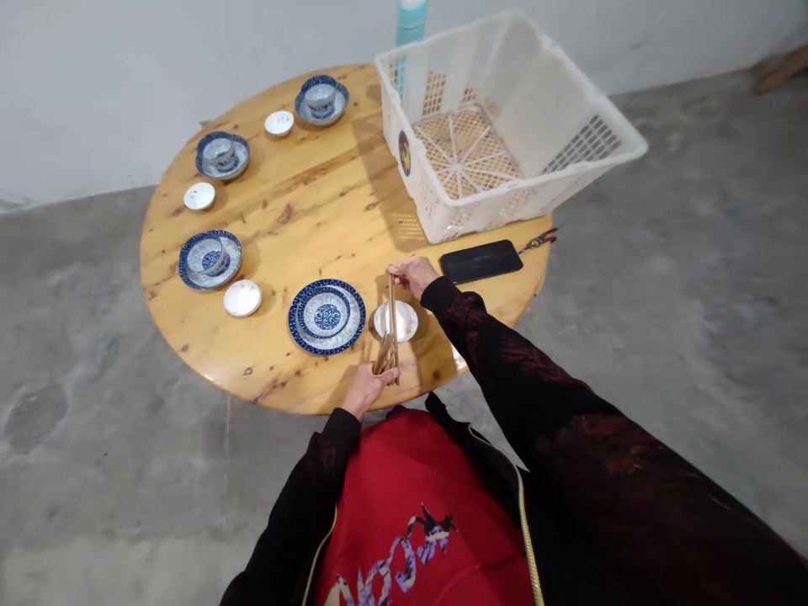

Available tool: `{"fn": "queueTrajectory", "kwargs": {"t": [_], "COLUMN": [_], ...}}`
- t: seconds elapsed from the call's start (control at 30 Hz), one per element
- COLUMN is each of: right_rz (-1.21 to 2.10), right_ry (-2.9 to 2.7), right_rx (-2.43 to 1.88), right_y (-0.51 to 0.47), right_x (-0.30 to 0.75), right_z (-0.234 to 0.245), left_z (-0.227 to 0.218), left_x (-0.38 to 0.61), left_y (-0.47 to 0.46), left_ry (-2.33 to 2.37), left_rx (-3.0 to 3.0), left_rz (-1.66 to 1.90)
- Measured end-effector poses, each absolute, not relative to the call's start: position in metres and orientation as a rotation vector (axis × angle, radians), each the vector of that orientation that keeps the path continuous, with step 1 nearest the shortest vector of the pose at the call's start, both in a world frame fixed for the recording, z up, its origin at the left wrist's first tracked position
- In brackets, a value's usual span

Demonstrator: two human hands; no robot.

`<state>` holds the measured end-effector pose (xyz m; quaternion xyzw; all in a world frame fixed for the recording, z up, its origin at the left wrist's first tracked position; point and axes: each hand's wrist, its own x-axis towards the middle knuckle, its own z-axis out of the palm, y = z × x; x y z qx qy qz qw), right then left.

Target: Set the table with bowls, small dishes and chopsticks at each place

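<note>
My left hand [368, 385], near the table's front edge, is closed around a bundle of wooden chopsticks [382, 357]. With pinched fingers, my right hand [413, 275] grips the far end of long chopsticks [392, 316], whose near end lies by my left thumb. How many it grips I cannot tell. Under these chopsticks stands a small white dish [408, 323], partly covered by them. Just left of it is a stack of blue-and-white plates [326, 316]. A black phone [481, 262] lies to the right of my right hand.
A large white plastic basket [549, 187] stands on the right rear of the round wooden table [303, 220], with a light-blue bottle [411, 23] behind it. Along the left rim are several blue-patterned place settings [210, 259], with small white dishes [242, 298] beside them.
</note>
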<state>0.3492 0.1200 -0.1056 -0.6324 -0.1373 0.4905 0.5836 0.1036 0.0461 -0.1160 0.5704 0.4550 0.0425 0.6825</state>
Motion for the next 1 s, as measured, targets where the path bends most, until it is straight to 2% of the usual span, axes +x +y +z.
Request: {"fn": "queueTrajectory", "kwargs": {"t": [0.33,1.0], "right_rz": [1.214,1.162], "right_ry": [-0.319,-0.331], "right_rx": [-1.528,-1.557], "right_y": [0.128,0.122], "right_x": [0.365,0.357], "right_z": [-0.123,-0.12], "left_z": [-0.112,-0.1], "left_x": [0.121,0.122], "left_y": [0.043,0.05], "left_ry": [1.056,1.045], "left_rx": [1.195,1.273], "left_rz": [0.122,0.101]}}
